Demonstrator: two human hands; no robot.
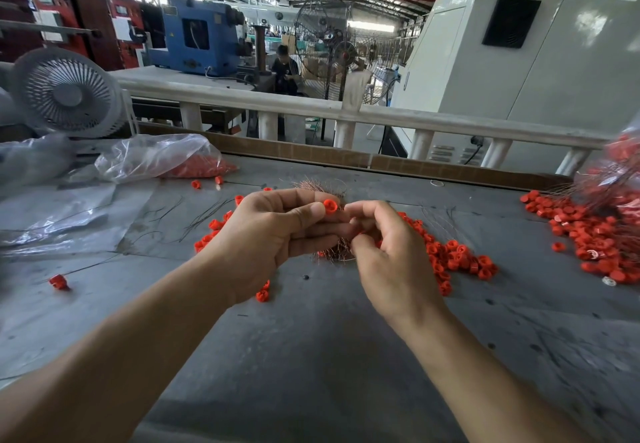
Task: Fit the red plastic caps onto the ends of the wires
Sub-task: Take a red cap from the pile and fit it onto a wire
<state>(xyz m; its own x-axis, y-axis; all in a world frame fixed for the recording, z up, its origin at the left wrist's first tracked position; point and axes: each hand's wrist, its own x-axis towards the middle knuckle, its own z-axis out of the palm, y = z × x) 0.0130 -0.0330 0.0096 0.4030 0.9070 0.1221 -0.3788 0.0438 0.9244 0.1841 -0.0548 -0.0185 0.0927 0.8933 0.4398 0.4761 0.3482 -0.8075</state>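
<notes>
Red cap (330,206) pinched in left hand (273,234), loose caps (457,259) nr wire bundle (334,248)

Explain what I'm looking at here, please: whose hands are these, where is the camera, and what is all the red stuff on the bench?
The single picture comes from a camera worn on a person's head, looking down at their bare hands; there is no robot. The left hand pinches one red cap. The right hand has its fingers curled by a bundle of copper wires; its exact hold is hidden. Loose red caps lie scattered on the grey table, with more in a clear plastic bag.
</notes>
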